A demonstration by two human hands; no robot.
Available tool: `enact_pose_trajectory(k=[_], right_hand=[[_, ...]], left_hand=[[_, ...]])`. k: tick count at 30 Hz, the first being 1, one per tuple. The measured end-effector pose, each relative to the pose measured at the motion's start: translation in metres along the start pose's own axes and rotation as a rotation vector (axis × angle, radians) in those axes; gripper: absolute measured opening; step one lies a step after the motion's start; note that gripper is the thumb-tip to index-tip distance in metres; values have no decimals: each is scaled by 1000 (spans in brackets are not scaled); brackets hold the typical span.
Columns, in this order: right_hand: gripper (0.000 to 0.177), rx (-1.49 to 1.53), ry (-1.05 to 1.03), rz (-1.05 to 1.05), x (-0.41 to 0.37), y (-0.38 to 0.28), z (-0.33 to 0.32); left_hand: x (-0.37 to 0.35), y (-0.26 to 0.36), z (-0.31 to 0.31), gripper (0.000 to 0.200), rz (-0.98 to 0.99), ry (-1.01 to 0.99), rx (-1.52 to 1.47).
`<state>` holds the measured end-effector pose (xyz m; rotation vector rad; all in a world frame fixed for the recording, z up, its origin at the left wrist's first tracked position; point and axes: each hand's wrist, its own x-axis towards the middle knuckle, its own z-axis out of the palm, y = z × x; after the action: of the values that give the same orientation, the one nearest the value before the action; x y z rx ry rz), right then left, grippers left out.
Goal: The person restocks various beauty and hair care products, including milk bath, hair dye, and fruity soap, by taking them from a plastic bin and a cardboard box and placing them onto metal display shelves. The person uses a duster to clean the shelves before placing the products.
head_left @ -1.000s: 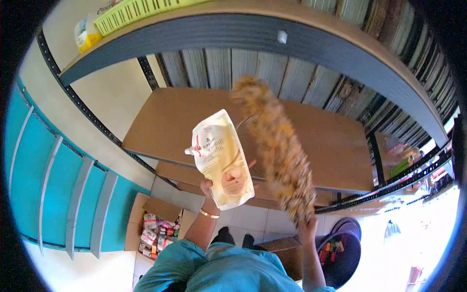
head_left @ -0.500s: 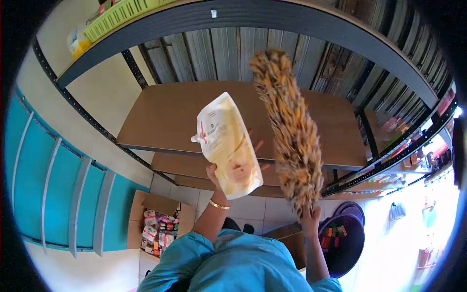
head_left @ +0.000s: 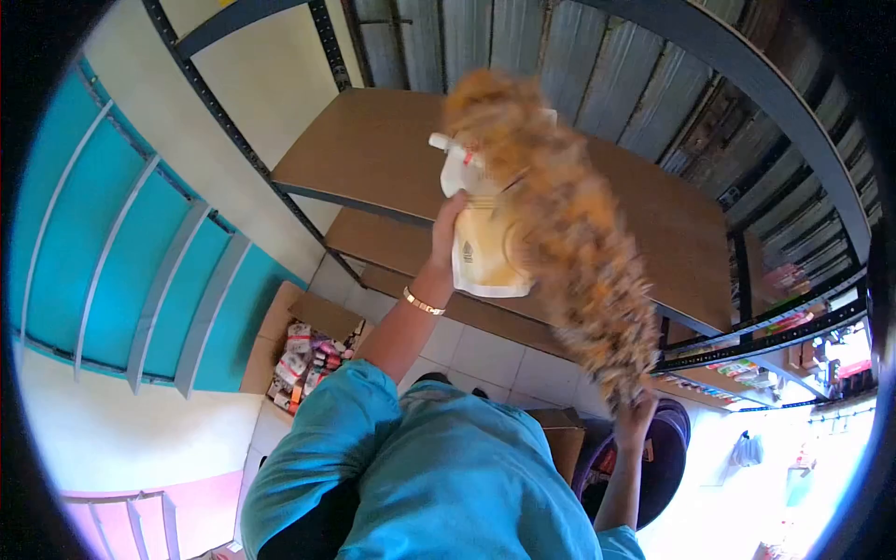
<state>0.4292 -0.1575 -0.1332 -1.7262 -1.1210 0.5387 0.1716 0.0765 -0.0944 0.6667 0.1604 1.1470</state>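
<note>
My left hand (head_left: 450,227) grips a spouted refill pouch (head_left: 489,250) by its side, in front of a brown shelf. The pouch is white on top and pale yellow below, with its spout pointing left. Closed round the lower end of a feather duster (head_left: 597,247) is my right hand (head_left: 637,415). The fluffy brown and orange duster is blurred by motion and slants up to the left. Its upper part lies across the pouch and hides much of the pouch's right side.
A brown shelf board (head_left: 378,140) on a dark metal frame spans the front. An open cardboard box (head_left: 308,350) of packaged goods stands on the floor at left. Near my right arm is a dark purple tub (head_left: 667,467) with items inside. Teal panels (head_left: 121,252) line the left wall.
The duster has swung left and now overlaps the pouch, where before they were apart. The pouch has turned to show another face. My view has shifted and rotated.
</note>
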Motion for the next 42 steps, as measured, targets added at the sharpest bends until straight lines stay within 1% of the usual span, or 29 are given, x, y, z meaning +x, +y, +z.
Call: enact_pose_trajectory(k=[1, 3, 4, 6, 7, 8, 9, 11, 12, 15, 16, 19, 20, 21, 23, 24, 25, 26, 27, 28, 29, 31, 32, 35, 36, 39, 40, 41, 42], right_hand=[[17, 86, 27, 115, 8, -16, 5], [16, 207, 107, 87, 16, -5, 9], [16, 267, 153, 66, 19, 3, 13], [17, 147, 110, -94, 1, 20, 25], [18, 85, 89, -175, -6, 24, 26], [25, 11, -95, -394, -1, 26, 20], [27, 61, -91, -262, 6, 13, 22], [30, 158, -81, 7, 16, 0, 28], [35, 130, 42, -123, 24, 42, 27], [23, 436, 153, 90, 14, 23, 24], [25, 533, 101, 107, 2, 28, 23], [35, 453, -61, 6, -26, 67, 30], [34, 350, -20, -37, -23, 83, 36], [33, 247, 26, -78, -18, 102, 40], [32, 211, 127, -34, -13, 109, 40], [30, 284, 180, 41, -2, 91, 40], [29, 359, 230, 110, 4, 70, 36], [24, 466, 213, 209, -4, 29, 29], [25, 460, 165, 134, -8, 26, 29], [27, 449, 116, 58, -18, 26, 26], [28, 438, 68, -16, -26, 28, 21], [27, 231, 18, -170, -35, 60, 21], [26, 124, -6, -242, -33, 62, 23], [16, 326, 150, 344, -17, 45, 29], [17, 551, 107, 423, -15, 48, 31], [21, 729, 28, 496, -38, 49, 43], [21, 637, -137, 264, -46, 70, 50], [22, 542, -194, 292, -58, 90, 52], [22, 446, -253, 314, -66, 79, 56]], left_hand=[[-3, 3, 16, 54, 40, 28, -3], [-7, 4, 12, 54, 60, -17, 15], [-9, 8, 9, 53, 28, -1, 30], [-11, 11, 2, 52, -29, 22, 52], [-13, 11, -2, 50, -44, 72, 48], [-15, 11, -7, 48, -60, 121, 44], [-17, 10, -10, 47, -79, 171, 41], [-14, 12, -6, 47, -115, 12, 127], [-15, 13, -2, 47, -137, -67, 169], [-22, 18, 14, 50, -112, -108, 378], [-21, 17, 15, 53, -135, -112, 352], [-24, 13, 17, 47, -212, 91, 362], [-28, 12, 19, 50, -269, 188, 307], [-26, 12, 18, 53, -256, 116, 219], [-23, 5, 16, 58, -245, -25, 36], [-22, 1, 28, 67, -248, -152, -66], [-22, -5, 23, 68, -214, -125, -47], [-23, -10, 10, 68, -172, -99, -25], [-24, -11, 4, 69, -124, -74, -6], [-31, -5, 12, 68, -139, -23, 32], [-31, -6, 10, 66, -108, -64, -79], [-26, -13, 2, 63, -58, -145, -300], [-27, -13, 11, 58, -36, -114, -194], [-21, -20, 14, 52, -92, -69, -301], [-14, -26, 11, 51, -62, -55, -289], [-15, -34, 9, 53, 94, -45, -275], [-12, -28, 2, 59, -25, -245, -510], [-14, -31, -1, 59, 1, -211, -439], [-17, -31, 2, 59, 28, -176, -368]])
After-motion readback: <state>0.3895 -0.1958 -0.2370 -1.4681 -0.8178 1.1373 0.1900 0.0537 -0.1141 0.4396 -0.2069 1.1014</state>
